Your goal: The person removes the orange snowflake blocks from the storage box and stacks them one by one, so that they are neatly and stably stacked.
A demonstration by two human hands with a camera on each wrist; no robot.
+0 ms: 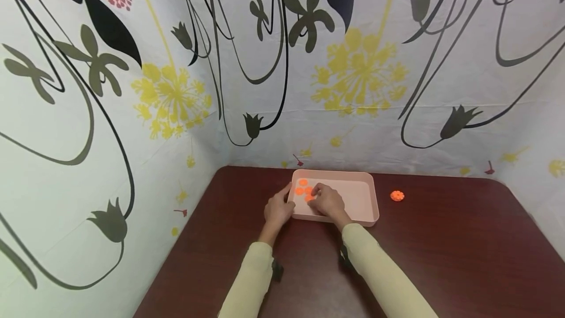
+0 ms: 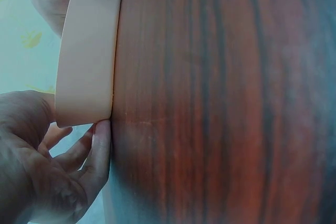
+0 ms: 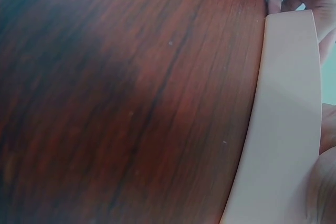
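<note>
A shallow pink tray [image 1: 353, 193] lies on the table. My left hand [image 1: 278, 208] grips its near left corner, and in the left wrist view the fingers [image 2: 100, 148] bend against the end wall, low by the tabletop. Inside the tray, my right hand [image 1: 330, 202] reaches over the near wall with curled fingers. Its thumb and fingertips pinch an orange flower-shaped piece [image 1: 308, 198] at the left end. Other such pieces [image 1: 302, 182] lie close by on the tray floor. In the right wrist view the tray's wall [image 3: 283, 103] hides the right hand's fingertips.
One more orange flower-shaped item [image 1: 397, 196] rests on the dark wooden table [image 1: 441, 249], to the right of the tray. A cloth printed with flowers [image 1: 265, 82] hangs behind the table and along its left side.
</note>
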